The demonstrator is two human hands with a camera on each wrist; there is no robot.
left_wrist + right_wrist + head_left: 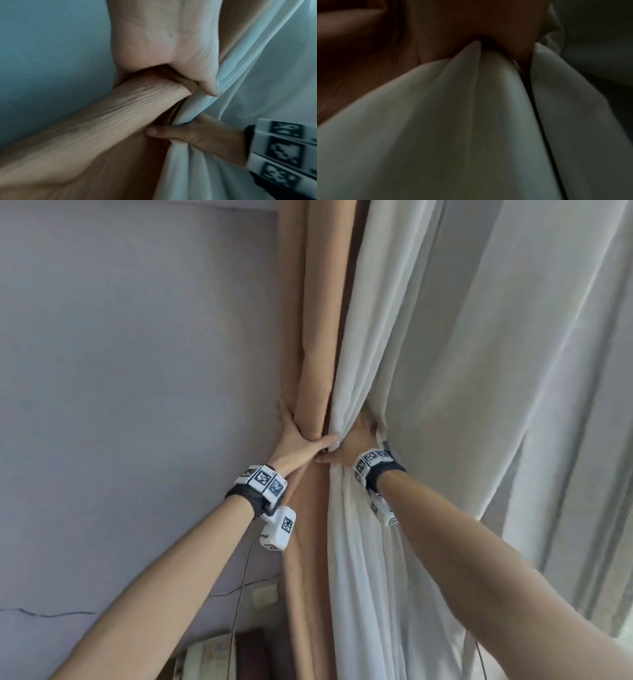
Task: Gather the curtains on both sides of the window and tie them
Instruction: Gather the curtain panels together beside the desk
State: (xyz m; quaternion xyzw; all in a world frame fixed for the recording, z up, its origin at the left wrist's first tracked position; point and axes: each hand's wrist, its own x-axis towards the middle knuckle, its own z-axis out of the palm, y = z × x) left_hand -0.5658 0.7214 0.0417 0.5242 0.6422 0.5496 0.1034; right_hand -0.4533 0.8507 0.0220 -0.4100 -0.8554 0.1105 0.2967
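A tan curtain (313,337) hangs in folds beside the wall, with a white sheer curtain (445,354) to its right. My left hand (296,436) wraps the tan bundle from the left, fingers behind it and thumb across its front. In the left wrist view the left hand (164,56) squeezes the tan curtain (106,111) into a tight pleated roll. My right hand (352,445) grips the bunched white curtain just to the right, thumb pointing left toward the tan cloth; its fingers are buried in fabric. The right wrist view is dark and shows white curtain (488,108) folds running into the grip.
A plain grey-lilac wall (137,371) fills the left side. Low on it are a wall socket (265,595) and a thin cable (243,577) hanging from my left wrist. A piece of furniture with a pale cover (209,655) stands at the bottom.
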